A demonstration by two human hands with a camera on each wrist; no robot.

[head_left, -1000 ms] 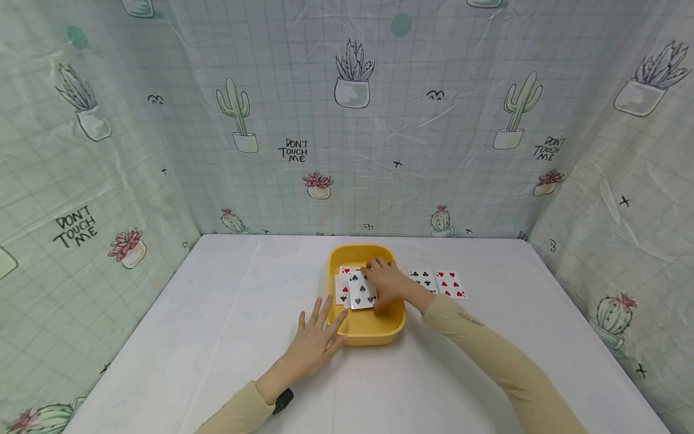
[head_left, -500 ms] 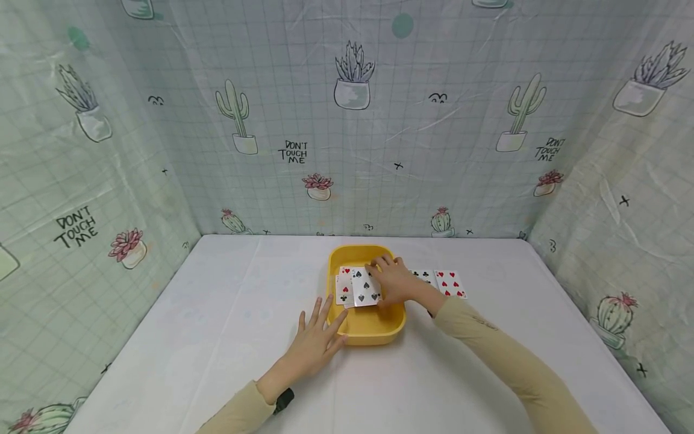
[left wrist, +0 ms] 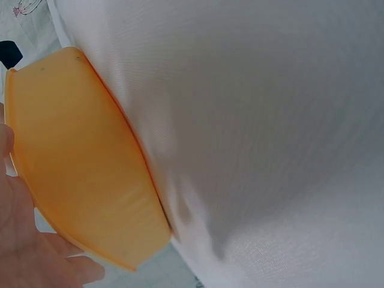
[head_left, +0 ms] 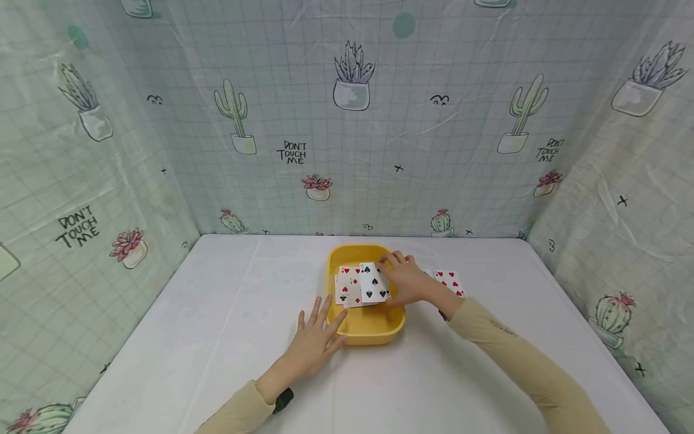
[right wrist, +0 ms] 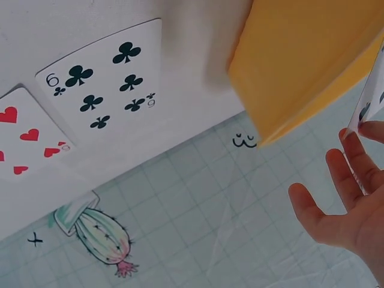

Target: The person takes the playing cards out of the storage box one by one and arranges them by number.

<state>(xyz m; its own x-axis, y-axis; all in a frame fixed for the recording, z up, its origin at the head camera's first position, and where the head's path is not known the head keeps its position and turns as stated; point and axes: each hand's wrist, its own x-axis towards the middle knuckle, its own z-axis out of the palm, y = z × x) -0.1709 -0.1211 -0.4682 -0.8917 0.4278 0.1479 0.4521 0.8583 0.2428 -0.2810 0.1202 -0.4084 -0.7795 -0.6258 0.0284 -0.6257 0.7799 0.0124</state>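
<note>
Right hand (head_left: 408, 282) pinches a spades card (head_left: 374, 282) by its right edge, thumb and fingertips closed on it, and holds it lifted and tilted above the yellow tray (head_left: 366, 331). A second ago this card lay flat on the small pile of cards (head_left: 347, 288) inside the tray; half a second ago it had begun sliding to the right. It now stands clear of the pile, shifted toward the tray's right wall, with the hand drawn further right as well. My reading is that one card is being taken out of the tray while the others stay inside.

From the right wrist camera, the edge of the held card (right wrist: 367, 105) shows against the fingertips (right wrist: 355, 155), with the tray's outer wall (right wrist: 300, 66) beside them.

Left hand (head_left: 314, 345) lies flat on the white table (head_left: 190, 337), fingers straight and spread, touching the tray's near left corner. It grips nothing and has not moved across the three moments; it seems to steady the tray. The left wrist camera shows the tray's side (left wrist: 78, 156) just beside that hand (left wrist: 27, 252).

Right of the tray, on the table, two more cards lie face up: a six of clubs (right wrist: 105, 81), mostly hidden behind the right hand in the head view, and a hearts card (head_left: 450, 282) beyond it, further from the tray. Both sit where they were a second ago.
</note>
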